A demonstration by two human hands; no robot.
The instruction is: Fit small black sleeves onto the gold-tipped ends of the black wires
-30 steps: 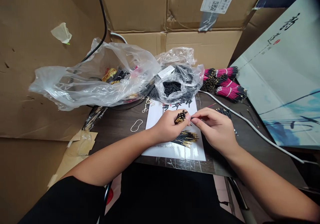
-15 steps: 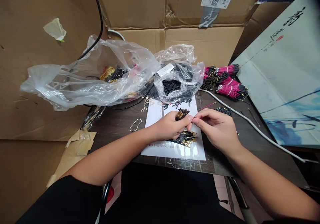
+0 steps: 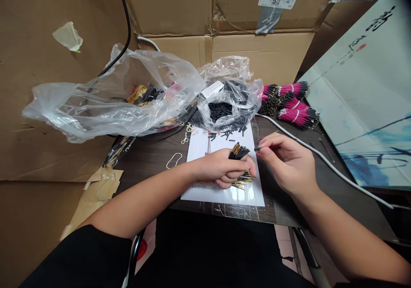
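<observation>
My left hand (image 3: 223,168) is closed around a bundle of thin wires (image 3: 239,151); black and gold ends stick out above the fist. To its right, my right hand (image 3: 287,161) pinches a small black tube (image 3: 258,149) between thumb and fingertips, a short way off the left hand. More gold-tipped black wires (image 3: 243,180) show below the left fist, partly hidden by it. Loose short black tubes (image 3: 227,134) lie at the top of the white printed sheet (image 3: 195,159) under my hands.
Behind the sheet sits an open plastic bag of black tubes (image 3: 221,111). Left of it lies a large crumpled clear bag (image 3: 105,112). Tied magenta wire bundles (image 3: 293,112) are stacked at the back right. A white cable (image 3: 334,163) crosses the right side; a rubber band (image 3: 174,160) lies left.
My hands were touching at the fingertips and are now apart. The right hand has moved right with the black tube; the left fingers have curled in around the bundle.
</observation>
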